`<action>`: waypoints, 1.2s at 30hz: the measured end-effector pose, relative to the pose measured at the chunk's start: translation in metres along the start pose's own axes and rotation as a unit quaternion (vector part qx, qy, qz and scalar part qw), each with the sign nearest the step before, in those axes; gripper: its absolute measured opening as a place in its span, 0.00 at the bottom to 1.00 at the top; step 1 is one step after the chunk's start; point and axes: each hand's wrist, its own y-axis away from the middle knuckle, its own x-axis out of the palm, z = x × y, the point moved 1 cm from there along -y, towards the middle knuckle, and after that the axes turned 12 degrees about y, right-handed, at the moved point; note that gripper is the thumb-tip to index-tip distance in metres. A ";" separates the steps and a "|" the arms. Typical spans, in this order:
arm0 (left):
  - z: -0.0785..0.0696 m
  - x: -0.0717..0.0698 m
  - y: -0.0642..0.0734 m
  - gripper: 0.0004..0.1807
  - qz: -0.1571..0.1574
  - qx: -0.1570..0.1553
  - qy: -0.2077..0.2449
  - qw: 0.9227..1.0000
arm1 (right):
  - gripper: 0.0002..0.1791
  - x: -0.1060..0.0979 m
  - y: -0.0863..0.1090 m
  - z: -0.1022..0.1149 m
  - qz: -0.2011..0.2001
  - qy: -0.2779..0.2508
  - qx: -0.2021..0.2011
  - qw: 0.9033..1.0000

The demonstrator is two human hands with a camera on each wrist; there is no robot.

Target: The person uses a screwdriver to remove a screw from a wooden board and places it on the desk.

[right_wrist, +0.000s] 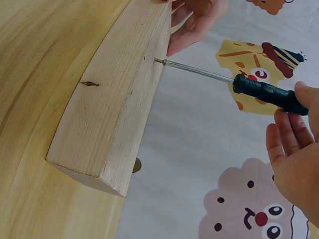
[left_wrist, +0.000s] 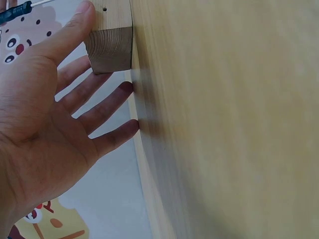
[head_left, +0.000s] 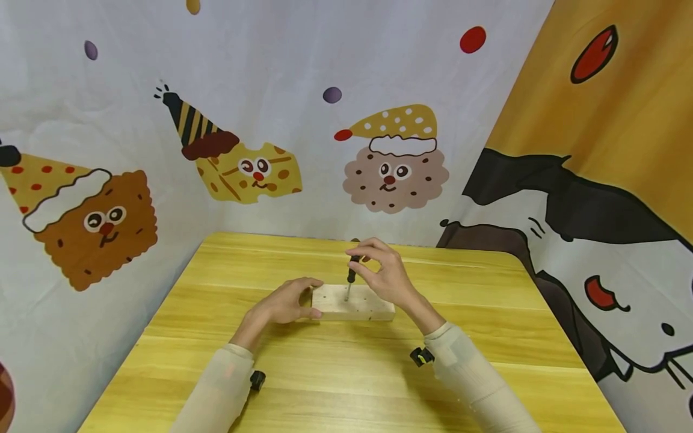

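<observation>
A pale wooden block (head_left: 373, 308) lies lengthwise on the table, with small holes along its top. My left hand (head_left: 287, 302) steadies its left end, thumb on the near side and fingertips at the far side; the other fingers are spread in the left wrist view. Between thumb and fingers, my right hand (head_left: 391, 273) holds the upper end of a dark-handled screwdriver (right_wrist: 264, 93) standing nearly upright over the block. In the right wrist view its metal shaft meets the head of a small screw (right_wrist: 159, 60) that sticks out of the block's top face.
The yellow wood-grain table (head_left: 325, 379) extends around the block on all sides. Behind it hangs a printed cloth (head_left: 303, 60) with cartoon food figures, close to the table's back edge. Small black devices (head_left: 421, 356) sit at both wrists.
</observation>
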 end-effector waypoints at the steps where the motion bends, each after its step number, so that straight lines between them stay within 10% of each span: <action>1: 0.000 0.000 0.000 0.44 0.000 0.000 0.000 1.000 | 0.14 0.000 0.000 0.000 -0.002 -0.001 -0.001 1.000; 36: 0.002 0.001 0.000 0.45 -0.001 0.000 0.002 1.000 | 0.19 -0.002 0.002 0.003 0.010 -0.022 0.015 1.000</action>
